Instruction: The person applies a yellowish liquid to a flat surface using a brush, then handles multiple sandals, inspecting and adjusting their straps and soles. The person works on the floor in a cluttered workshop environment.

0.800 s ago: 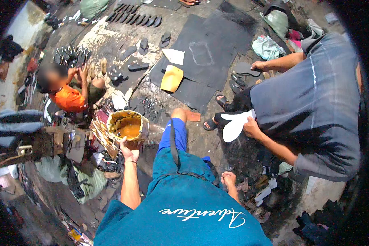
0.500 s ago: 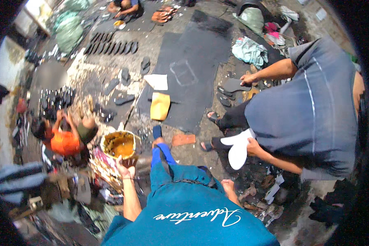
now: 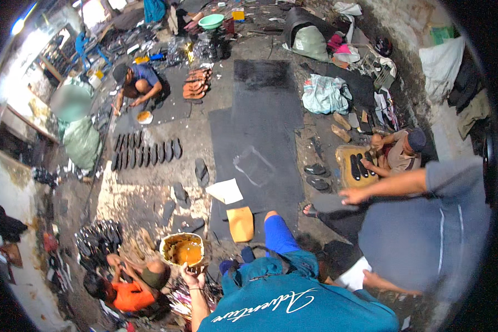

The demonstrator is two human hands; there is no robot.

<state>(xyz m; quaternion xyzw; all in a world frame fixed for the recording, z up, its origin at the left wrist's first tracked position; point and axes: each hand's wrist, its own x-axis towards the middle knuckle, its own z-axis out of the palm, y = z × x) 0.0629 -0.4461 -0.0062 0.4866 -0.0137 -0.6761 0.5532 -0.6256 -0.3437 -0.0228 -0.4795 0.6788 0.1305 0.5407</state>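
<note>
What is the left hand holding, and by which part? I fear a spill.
The left hand grips a round bowl of orange liquid by its near rim. The right hand is hidden.

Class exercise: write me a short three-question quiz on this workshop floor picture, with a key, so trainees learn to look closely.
1. True or false: the left hand grips the rim of a can of amber glue.
2. Which lies closest to the blue trouser leg? A the tan sheet B the green basin C the pile of brown soles
3. Fill in: the row of black soles lies on the ____.

Key: 1 true; 2 A; 3 floor. The right hand is out of view.
</note>
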